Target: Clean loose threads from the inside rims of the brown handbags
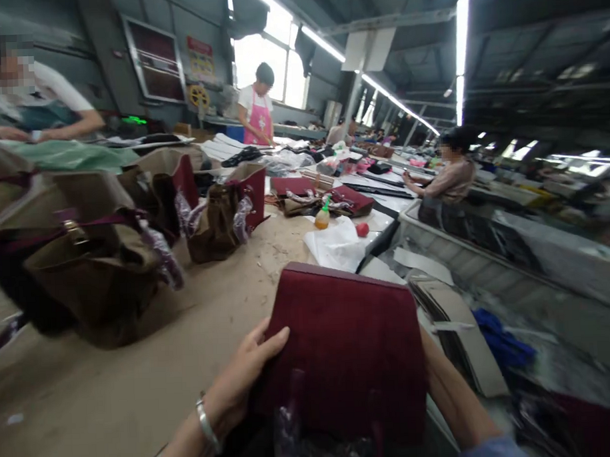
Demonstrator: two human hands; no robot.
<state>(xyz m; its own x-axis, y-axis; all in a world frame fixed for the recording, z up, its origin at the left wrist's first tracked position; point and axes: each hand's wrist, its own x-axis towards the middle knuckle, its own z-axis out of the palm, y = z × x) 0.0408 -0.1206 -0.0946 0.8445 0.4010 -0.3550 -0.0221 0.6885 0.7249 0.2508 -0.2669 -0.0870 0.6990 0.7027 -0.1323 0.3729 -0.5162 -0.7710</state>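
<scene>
A burgundy handbag (343, 334) is right in front of me, its broad flat panel facing up. Clear plastic wrap (287, 429) covers parts near its handles at the bottom. My left hand (254, 357) grips the bag's left edge, with the thumb lying on the panel and the fingers behind. On the other side, my right hand (432, 364) goes behind the bag's right edge; its fingers are hidden. Brown and burgundy handbags (215, 221) with wrapped handles stand on the table to the left, the nearest one (101, 282) closest to my left arm.
Beyond the bag, the tan table (227, 304) carries white sheets (335, 244), a pump bottle (323, 214) and a red object (362, 230). Flat grey pieces (463, 336) and blue cloth (501, 338) lie right, beside a large bin (445, 233). Co-workers (257, 110) stand around.
</scene>
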